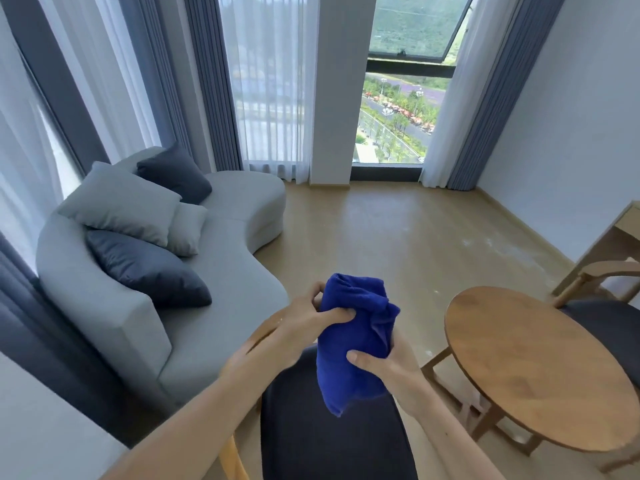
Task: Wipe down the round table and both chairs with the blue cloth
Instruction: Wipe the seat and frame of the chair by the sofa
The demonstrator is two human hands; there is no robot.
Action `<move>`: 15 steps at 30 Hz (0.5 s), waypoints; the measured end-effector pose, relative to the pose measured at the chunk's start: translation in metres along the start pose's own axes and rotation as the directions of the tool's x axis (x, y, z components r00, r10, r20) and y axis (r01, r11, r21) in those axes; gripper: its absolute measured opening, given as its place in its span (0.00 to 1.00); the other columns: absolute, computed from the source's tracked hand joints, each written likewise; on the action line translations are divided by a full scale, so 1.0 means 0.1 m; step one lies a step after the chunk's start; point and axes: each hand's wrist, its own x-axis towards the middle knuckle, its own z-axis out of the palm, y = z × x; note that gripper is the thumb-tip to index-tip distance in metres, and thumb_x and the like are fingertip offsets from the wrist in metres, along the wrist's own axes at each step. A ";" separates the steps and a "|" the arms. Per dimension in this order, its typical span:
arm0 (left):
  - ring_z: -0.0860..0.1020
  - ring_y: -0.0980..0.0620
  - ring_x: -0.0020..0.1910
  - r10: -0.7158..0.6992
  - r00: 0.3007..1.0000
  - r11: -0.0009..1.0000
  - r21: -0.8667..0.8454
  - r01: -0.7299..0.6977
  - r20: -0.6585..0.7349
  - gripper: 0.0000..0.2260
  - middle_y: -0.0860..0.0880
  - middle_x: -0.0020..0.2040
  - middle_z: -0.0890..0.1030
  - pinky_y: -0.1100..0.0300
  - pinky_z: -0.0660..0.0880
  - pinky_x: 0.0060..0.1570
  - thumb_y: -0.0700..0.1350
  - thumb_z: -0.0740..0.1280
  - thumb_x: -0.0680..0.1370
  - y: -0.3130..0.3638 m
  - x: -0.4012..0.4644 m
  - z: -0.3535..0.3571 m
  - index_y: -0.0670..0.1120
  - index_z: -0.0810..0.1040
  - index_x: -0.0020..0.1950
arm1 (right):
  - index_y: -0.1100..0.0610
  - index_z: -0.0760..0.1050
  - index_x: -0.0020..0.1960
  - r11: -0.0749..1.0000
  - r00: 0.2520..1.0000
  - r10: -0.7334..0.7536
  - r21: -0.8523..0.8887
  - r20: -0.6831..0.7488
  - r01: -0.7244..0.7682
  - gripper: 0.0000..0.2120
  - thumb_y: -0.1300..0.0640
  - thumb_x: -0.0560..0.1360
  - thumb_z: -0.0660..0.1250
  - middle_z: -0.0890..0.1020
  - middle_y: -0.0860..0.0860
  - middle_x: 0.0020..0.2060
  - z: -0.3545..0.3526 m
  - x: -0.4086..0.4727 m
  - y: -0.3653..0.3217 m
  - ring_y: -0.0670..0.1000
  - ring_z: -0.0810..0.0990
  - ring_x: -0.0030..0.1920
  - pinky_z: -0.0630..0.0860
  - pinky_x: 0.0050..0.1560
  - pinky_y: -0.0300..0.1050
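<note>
Blue cloth (349, 344): bunched into a thick roll, held in the air over the near chair's dark seat (332, 434), left of the round bench (540, 368).
Left hand (298, 327): thumb pressed into the cloth's upper part, fingers curled behind it.
Right hand (384, 367): wrapped round the lower middle, thumb in front.
Why held so: probably being folded or gathered into a pad before wiping.
Look: deep blue, plush terry, loose tail hanging.
Far chair (602, 323): beyond the bench.

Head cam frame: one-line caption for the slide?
Both hands, left hand and right hand, hold a bunched blue cloth above a dark chair seat, beside the round wooden table.
</note>
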 end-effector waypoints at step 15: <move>0.48 0.48 0.78 -0.113 0.819 0.124 0.810 0.573 -0.562 0.27 0.49 0.79 0.53 0.47 0.47 0.75 0.58 0.51 0.81 -2.06 0.39 -1.42 0.51 0.52 0.78 | 0.43 0.69 0.58 0.740 0.970 0.226 -0.663 0.090 -0.111 0.16 0.57 0.74 0.68 0.79 0.41 0.42 0.35 1.38 1.52 0.43 0.80 0.40 0.79 0.41 0.37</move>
